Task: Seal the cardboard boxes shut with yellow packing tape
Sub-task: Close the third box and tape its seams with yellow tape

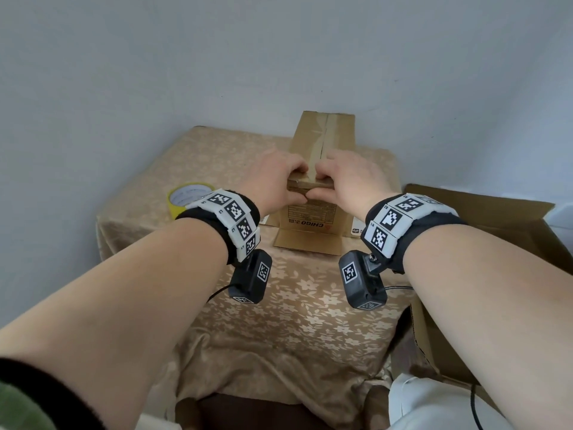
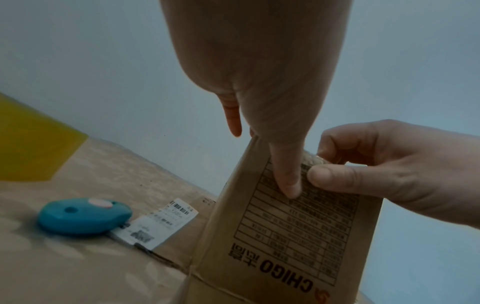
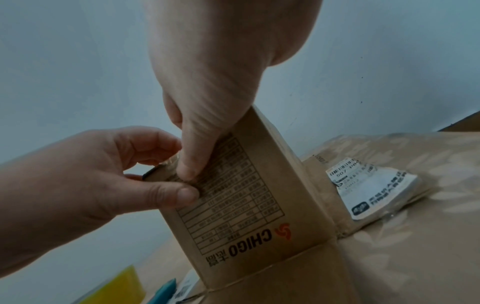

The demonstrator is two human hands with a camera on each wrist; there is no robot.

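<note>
Cardboard CHIGO box (image 1: 313, 193): your left hand (image 1: 273, 178) and right hand (image 1: 350, 181) both pinch its near top edge, thumbs on the label. Press the tape (image 1: 319, 144) end flat over that edge before letting go.

Box (image 1: 322, 141) standing mid-table (image 1: 310, 305), pushed back toward the wall (image 1: 279, 57). Both hands up at its near top edge, left hand (image 1: 273, 178) on the left, right hand (image 1: 350, 181) on the right, thumbs down on the front face, nearly touching. Bottom flaps splayed flat on the table around the base. Tape roll (image 1: 189, 198) off to the left, near the table's left edge. Cutter (image 2: 83, 216) lying left of the box, touching a label (image 2: 158, 224) on the left flap. Another label (image 3: 374, 189) on the right flap. Bigger box (image 1: 496, 243) beside the table on the right, probably on the floor.
</note>
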